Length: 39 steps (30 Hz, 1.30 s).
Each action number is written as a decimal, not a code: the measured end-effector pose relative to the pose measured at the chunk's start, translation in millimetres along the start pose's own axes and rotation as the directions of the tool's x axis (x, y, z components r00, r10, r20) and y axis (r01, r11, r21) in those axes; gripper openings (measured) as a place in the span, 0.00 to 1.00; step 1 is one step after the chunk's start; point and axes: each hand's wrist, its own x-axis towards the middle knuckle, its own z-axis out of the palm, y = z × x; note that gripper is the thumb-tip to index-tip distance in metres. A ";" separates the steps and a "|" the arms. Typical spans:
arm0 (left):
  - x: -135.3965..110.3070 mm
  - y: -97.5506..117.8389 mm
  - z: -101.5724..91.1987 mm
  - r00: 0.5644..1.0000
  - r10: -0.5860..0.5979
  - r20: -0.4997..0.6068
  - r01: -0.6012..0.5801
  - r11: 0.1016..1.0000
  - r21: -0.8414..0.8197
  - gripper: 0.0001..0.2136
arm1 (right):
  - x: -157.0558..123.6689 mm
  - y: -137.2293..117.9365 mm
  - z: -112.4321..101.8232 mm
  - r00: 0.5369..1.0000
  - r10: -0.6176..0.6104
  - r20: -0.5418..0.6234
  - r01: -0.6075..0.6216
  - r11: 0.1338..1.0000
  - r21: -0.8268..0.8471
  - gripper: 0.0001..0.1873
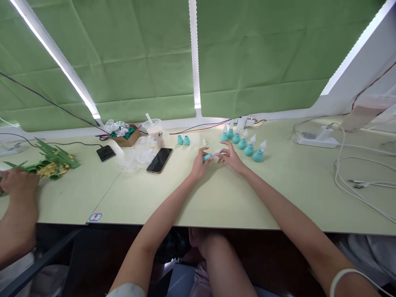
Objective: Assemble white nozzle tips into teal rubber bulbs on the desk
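Observation:
Over the middle of the table my left hand (200, 163) is closed around a small teal bulb (206, 157) lying on its side. My right hand (230, 157) pinches a whitish translucent tip (215, 154) at the bulb's mouth; whether the two parts are joined is too small to tell. Just beyond my fingers, a loose pointed tip (204, 142) stands on the table. To the left are two teal bulbs (186, 140) without tips. On the right, several teal bulbs with pointed translucent tips (258, 155) stand upright in a slanting row.
A phone (159, 160), a crumpled plastic bag (139, 154), a drink cup (155, 131) and a cardboard box (126, 137) lie to the left. At far left a co-worker's hand (18, 181) touches green plant-like pieces (52, 161). A power strip (318, 139) and white cables (340, 173) occupy the right.

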 end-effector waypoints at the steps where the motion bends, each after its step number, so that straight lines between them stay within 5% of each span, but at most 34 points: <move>1: 0.7 -1.1 0.3 1.000 -0.017 -0.010 0.015 0.993 -0.121 0.20 | 0.5 0.9 0.6 1.000 0.009 0.000 -0.009 1.000 0.010 0.33; 6: 3.6 -9.4 2.5 0.979 -0.160 0.129 0.205 0.749 -0.630 0.19 | -4.1 6.0 20.0 0.991 -0.056 0.119 0.053 0.998 0.025 0.34; 11: 1.9 -13.7 7.5 0.953 -0.197 0.232 0.304 0.627 -0.717 0.20 | -7.8 0.8 33.2 0.994 -0.088 0.058 0.087 0.996 0.025 0.28; 15: 3.4 -16.5 8.4 0.956 -0.205 0.208 0.292 0.680 -0.672 0.20 | -4.5 0.8 29.5 0.999 -0.050 -0.017 0.051 0.997 0.059 0.26; 19: 14.9 -22.4 -8.7 0.952 -0.302 -0.056 0.243 0.852 -0.464 0.17 | 3.1 8.8 18.7 0.993 0.009 -0.116 0.013 0.982 0.189 0.24; 26: 31.9 -37.9 -51.4 0.835 -0.406 -0.371 0.277 0.893 -0.354 0.14 | 12.7 18.7 -5.8 0.957 0.031 -0.288 -0.032 0.999 0.002 0.17; 32: 34.1 -47.9 -59.1 0.811 -0.431 -0.395 0.305 0.888 -0.344 0.10 | 8.0 24.1 -5.2 0.985 -0.009 -0.175 -0.009 0.994 -0.105 0.20; 39: 35.2 -51.3 -55.0 0.861 -0.385 -0.333 0.289 0.908 -0.305 0.09 | 12.1 26.0 -3.1 0.958 0.043 -0.283 -0.089 0.985 -0.151 0.17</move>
